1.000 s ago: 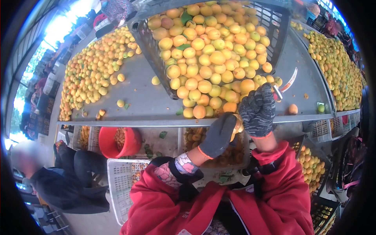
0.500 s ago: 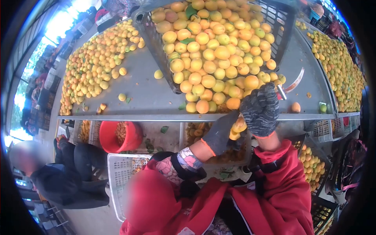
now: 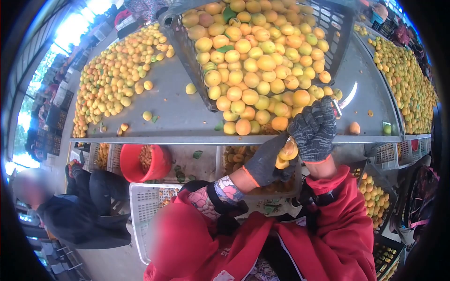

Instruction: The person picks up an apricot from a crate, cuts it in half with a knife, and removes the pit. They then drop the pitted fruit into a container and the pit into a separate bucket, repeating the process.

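Observation:
My right hand (image 3: 315, 129), in a dark striped glove with an orange cuff, is closed around a small knife. The curved blade of the knife (image 3: 348, 97) points up and to the right, away from the fruit. My left hand (image 3: 268, 161), in a grey glove, is closed on a cut apricot (image 3: 288, 151) with its flesh showing. Both hands are close together at the front edge of the metal table (image 3: 173, 112). Just beyond them, a heap of apricots (image 3: 267, 63) spills out of a tipped dark crate (image 3: 190, 65).
More apricots lie in piles at left (image 3: 112, 75) and right (image 3: 403, 79). Below the table edge stand a red bucket (image 3: 159, 164) holding small brown pieces, a white basket (image 3: 140, 225) and a crate of cut fruit (image 3: 234, 157). Another person (image 3: 70, 215) is at the left.
The knife blade has swung to a more upright angle as my right hand turned slightly. The cut apricot in my left hand shows more of its opened flesh.

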`<state>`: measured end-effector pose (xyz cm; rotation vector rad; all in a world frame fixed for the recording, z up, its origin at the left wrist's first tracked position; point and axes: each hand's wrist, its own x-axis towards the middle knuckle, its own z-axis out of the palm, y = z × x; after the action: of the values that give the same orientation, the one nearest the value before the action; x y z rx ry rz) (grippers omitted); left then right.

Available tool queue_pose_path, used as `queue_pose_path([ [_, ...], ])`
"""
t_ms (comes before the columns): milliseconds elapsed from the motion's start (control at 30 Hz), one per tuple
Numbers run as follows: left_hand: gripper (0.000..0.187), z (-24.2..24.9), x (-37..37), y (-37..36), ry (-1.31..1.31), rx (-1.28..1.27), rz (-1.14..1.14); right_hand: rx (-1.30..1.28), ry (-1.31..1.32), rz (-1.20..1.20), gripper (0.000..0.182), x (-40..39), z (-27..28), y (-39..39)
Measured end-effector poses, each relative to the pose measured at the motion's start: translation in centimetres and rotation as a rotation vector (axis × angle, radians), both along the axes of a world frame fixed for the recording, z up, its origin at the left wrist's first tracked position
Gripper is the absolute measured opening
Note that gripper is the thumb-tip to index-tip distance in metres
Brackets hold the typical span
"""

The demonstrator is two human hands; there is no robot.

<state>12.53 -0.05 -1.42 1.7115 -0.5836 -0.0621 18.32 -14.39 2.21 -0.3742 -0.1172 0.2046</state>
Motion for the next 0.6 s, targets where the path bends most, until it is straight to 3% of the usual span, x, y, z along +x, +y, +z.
queue_pose_path([
  [133,0.04,-0.3,-0.1,-0.1,0.176,-0.124,-0.062,0.029,-0.041,0.042,0.037,0.1,0.1,-0.1],
  [233,0.041,-0.1,-0.1,0.0,0.061,-0.07,-0.053,0.04,-0.086,0.106,0.038,0.2,-0.1,-0.6],
  [333,0.042,-1.0,0.3,0.4,0.24,-0.092,-0.069,-0.007,-0.066,0.068,0.039,0.1,0.2,-0.5],
  [400,0.043,-1.8,0.2,0.4,0.121,0.005,0.054,-0.064,-0.006,-0.053,0.038,-0.1,1.0,0.0],
  [467,0.044,-1.1,-0.2,0.1,-0.391,0.258,0.325,-0.061,0.045,-0.167,0.037,0.2,1.2,-0.6],
  [533,0.053,-2.1,0.2,0.3,-0.06,0.08,0.207,-0.167,0.218,-0.266,0.035,-0.8,2.2,-1.1],
  [600,0.058,-3.1,0.3,0.2,-0.027,0.091,0.187,-0.241,0.256,-0.355,0.033,-1.7,3.3,-0.4],
])
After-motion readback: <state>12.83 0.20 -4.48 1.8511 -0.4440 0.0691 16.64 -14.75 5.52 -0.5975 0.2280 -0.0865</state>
